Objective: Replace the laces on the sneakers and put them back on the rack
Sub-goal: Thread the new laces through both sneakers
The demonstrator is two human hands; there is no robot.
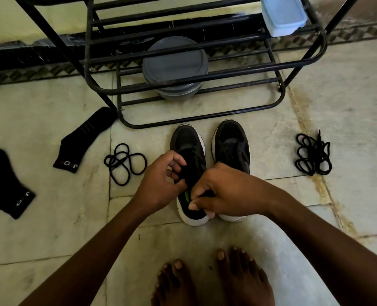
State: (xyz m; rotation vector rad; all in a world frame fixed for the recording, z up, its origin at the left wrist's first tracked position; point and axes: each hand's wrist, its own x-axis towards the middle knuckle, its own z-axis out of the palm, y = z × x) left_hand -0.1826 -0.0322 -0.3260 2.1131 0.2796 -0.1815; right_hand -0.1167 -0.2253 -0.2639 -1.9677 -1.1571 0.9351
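Two black sneakers with white soles stand side by side on the floor before the black metal rack [205, 117]. The left sneaker [188, 138] has both my hands on it. My left hand [161, 182] pinches at the tongue and lace area near its opening. My right hand [223, 193] grips the collar of the same shoe, fingers curled into the opening. The right sneaker [231, 142] stands untouched, partly hidden by my right wrist. A loose black lace [124, 162] lies coiled left of the shoes. Another black lace bundle [313, 154] lies to the right.
Two black socks [81, 142] [5, 184] lie on the tiled floor at the left. Grey round containers [174, 62] sit on the rack's lower shelf, a pale blue plastic box [282, 15] on an upper one. My bare feet [214, 281] are at the bottom.
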